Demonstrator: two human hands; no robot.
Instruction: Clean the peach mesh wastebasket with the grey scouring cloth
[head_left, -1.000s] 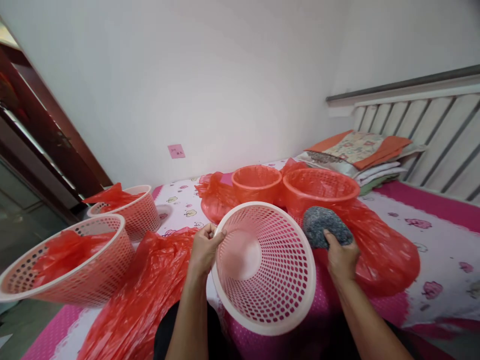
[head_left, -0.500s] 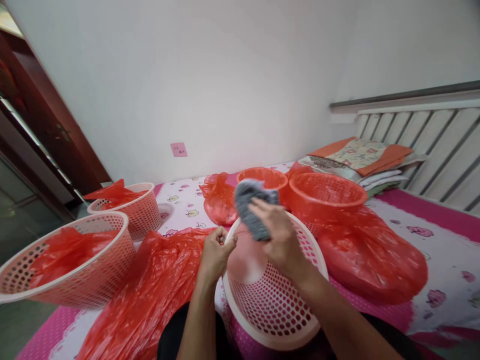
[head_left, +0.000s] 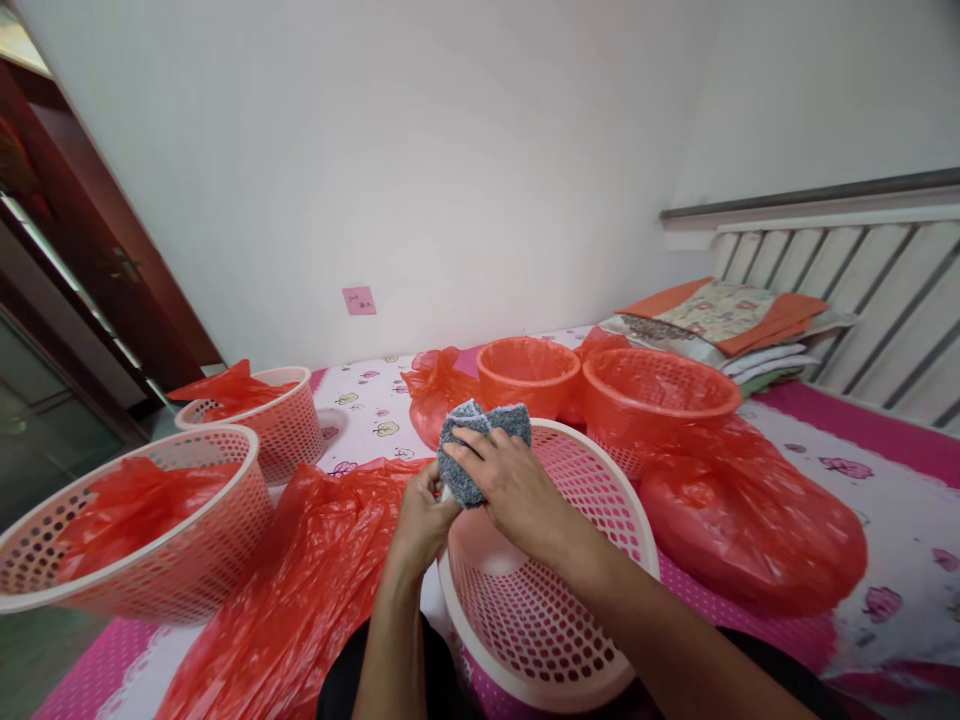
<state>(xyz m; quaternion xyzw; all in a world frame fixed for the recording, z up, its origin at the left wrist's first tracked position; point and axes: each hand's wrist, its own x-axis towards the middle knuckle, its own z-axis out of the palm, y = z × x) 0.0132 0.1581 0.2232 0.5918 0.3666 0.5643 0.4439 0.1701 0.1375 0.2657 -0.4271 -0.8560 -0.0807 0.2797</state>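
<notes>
A pale pink plastic basket [head_left: 555,610] with round holes lies tilted in front of me, its mouth facing me. My left hand [head_left: 424,515] is closed on the basket's rim at the upper left. My right hand [head_left: 510,480] grips a grey cloth [head_left: 465,455] and presses it on the rim, right beside the left fingers. The cloth hides that stretch of rim. Left of the basket, a crumpled red plastic bag [head_left: 300,570] is spread over the bed.
Two pink baskets [head_left: 187,540] with red bags inside stand at the left. Behind mine are red-covered baskets [head_left: 529,375] and bulging red bags [head_left: 757,530]. Folded bedding [head_left: 735,310] lies by the white headboard [head_left: 870,300]. A wall [head_left: 450,180] closes off the back.
My right hand has moved left and slightly down with the cloth, from above the basket's mouth to the rim beside my left hand. The left hand keeps its hold.
</notes>
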